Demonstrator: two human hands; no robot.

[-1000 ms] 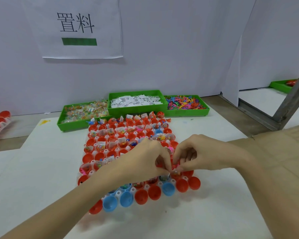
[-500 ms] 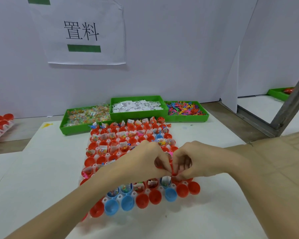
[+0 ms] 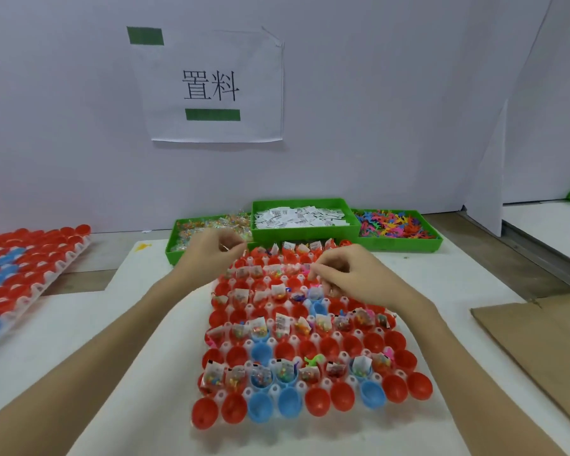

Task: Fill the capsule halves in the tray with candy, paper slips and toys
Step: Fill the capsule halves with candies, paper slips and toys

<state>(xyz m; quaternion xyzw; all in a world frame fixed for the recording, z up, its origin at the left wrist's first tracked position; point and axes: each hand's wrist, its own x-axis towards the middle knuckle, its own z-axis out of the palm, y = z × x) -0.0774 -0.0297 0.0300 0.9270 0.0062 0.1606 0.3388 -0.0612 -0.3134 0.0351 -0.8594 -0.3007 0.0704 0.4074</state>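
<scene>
White partition wall behind with a taped paper sign bearing two printed characters and green bars. White desk below, cardboard sheet at the right edge.

Capsule tray sits mid-desk, long axis running away from the person toward the bins. Rows of red and blue capsule halves, open side up. Alternate rows hold candy packets, paper slips and small toys; the rows between them, and the nearest row, look empty.

Three green bins along the tray's far end: candy bin left, paper slip bin middle and raised a little, toy bin right, full of mixed-colour plastic figures.

Second tray of capsule halves far left, partly out of frame, well apart from the main one.

Left hand over the near edge of the candy bin, by the tray's far left corner. Fingers curled with tips drawn together as in a pinch; cannot tell what is held, if anything.

Right hand over the far right part of the tray, palm down. Fingers bent, tips pointing down-left into the capsule rows; cannot tell whether they grip an item or only touch the contents.
</scene>
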